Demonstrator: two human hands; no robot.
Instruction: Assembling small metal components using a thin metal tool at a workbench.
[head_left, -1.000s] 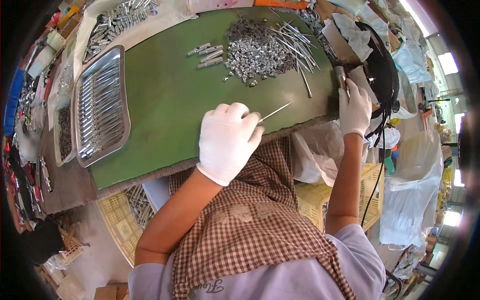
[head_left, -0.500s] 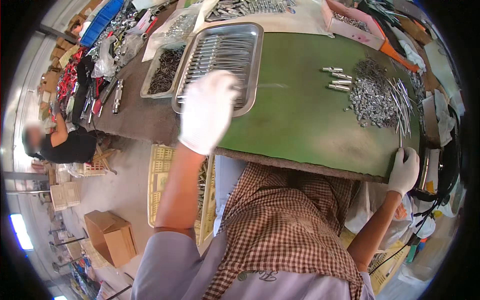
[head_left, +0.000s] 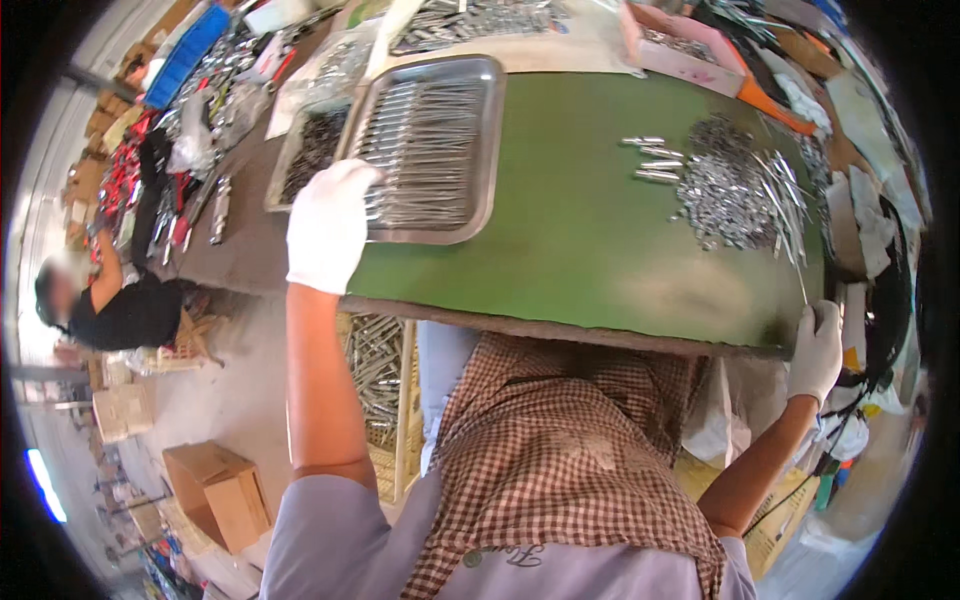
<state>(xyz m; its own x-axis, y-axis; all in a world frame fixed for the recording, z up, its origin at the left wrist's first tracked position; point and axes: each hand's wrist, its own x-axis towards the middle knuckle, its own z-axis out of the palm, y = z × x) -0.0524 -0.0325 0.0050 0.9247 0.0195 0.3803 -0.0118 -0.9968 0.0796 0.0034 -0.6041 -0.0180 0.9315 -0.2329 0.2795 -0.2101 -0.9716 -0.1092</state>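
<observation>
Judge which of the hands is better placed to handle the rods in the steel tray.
Left, most likely. The left hand rests at the steel tray over its rods; the right hand is at the table's far right edge.

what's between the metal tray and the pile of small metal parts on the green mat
Head view: only bare green mat lies between the metal tray and the pile of small metal parts.

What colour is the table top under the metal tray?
Green; the table top shows best in the head view.
</observation>
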